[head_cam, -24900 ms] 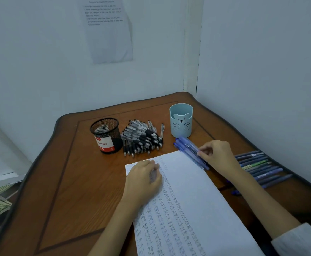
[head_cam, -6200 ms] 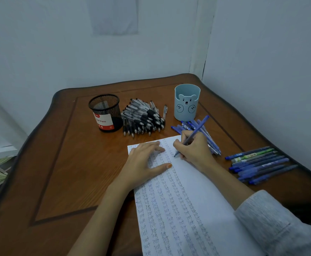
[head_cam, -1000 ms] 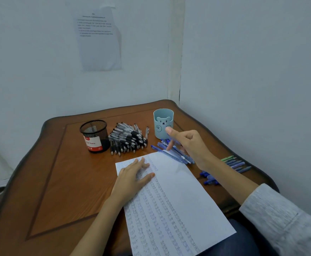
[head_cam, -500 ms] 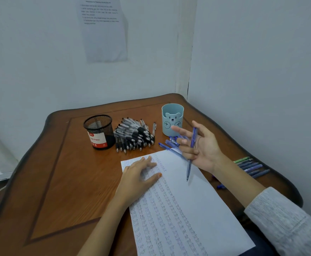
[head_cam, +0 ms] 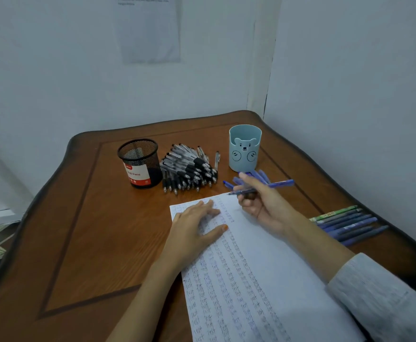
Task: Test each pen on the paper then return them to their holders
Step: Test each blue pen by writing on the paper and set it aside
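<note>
A white paper [head_cam: 271, 267] covered in rows of handwritten "test" lies on the wooden table [head_cam: 91, 243]. My left hand [head_cam: 197, 223] rests flat on its upper left part. My right hand [head_cam: 263, 203] grips a blue pen [head_cam: 276, 185] lying nearly level, tip pointing left just above the paper's top edge. Behind that hand lies a small heap of blue pens [head_cam: 257, 175]. A light blue bear holder [head_cam: 244, 148] stands behind them. A black mesh holder [head_cam: 140, 162] stands left of a pile of black pens [head_cam: 189, 170].
A row of blue pens and one green pen [head_cam: 347, 224] lies near the table's right edge. White walls meet in a corner behind the table, with a printed sheet [head_cam: 149, 28] stuck on the left wall. My grey sleeve [head_cam: 384, 299] covers the lower right.
My right hand has turned the blue pen from upright between its fingers to a level writing grip and lowered it toward the paper's top edge. My left hand has stayed on the paper.
</note>
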